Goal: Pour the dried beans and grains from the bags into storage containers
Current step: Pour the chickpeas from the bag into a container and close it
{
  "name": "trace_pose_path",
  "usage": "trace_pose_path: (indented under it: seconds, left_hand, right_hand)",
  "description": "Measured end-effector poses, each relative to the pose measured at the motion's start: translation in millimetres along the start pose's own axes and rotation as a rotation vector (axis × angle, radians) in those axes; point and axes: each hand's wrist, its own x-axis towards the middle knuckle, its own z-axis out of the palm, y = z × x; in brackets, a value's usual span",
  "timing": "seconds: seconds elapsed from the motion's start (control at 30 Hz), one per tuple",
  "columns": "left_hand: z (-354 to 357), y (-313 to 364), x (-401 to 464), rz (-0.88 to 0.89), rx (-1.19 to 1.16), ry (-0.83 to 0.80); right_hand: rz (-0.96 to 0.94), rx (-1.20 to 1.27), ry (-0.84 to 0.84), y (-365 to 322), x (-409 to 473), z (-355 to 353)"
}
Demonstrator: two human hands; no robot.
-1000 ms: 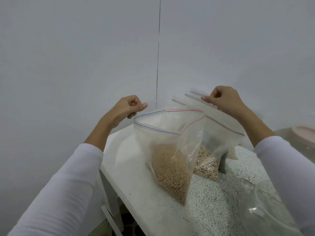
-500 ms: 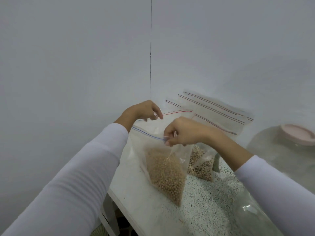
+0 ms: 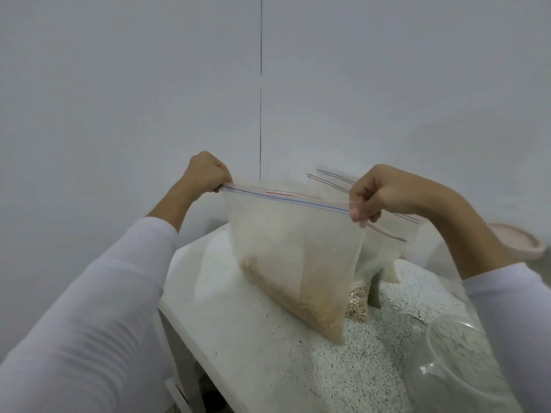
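I am pinching the bag (image 3: 293, 248) taut at its zip corners, left hand (image 3: 205, 174) then right hand (image 3: 377, 193), its base resting on the table (image 3: 253, 347), risking spilled beans (image 3: 301, 305) if either grip is slipping before the jar (image 3: 456, 362).

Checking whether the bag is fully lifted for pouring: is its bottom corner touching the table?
Cannot tell. In the head view the bag, held by both hands, has its lower corner right at the table, with neither gap nor contact plain.
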Motion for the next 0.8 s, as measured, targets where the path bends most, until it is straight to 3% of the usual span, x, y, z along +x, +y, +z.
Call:
trace_pose_path:
  seconds: [0.17,0.37,0.53,0.6,0.7,0.8]
  left_hand:
    - [-9,18,-8,-0.026,-0.035,0.091]
    - [7,23,-22,-0.047,0.026,0.031]
    - [11,19,-22,-0.085,-0.017,0.079]
    - [13,19,-23,-0.089,-0.023,0.099]
    - [20,21,-23,-0.057,-0.036,0.146]
    - [26,28,-25,-0.04,-0.055,0.162]
  right_hand:
    - [0.011,0.077,0.135,4,-13,-13]
    - [0.244,-0.336,0.23,24,0,2]
    - [0.286,-0.335,0.255,26,9,7]
    - [0.229,-0.272,0.327,20,11,10]
    - [-0.002,-0.016,0.469,-2,22,26]
    - [-0.107,-0.1,0.332,-32,47,50]
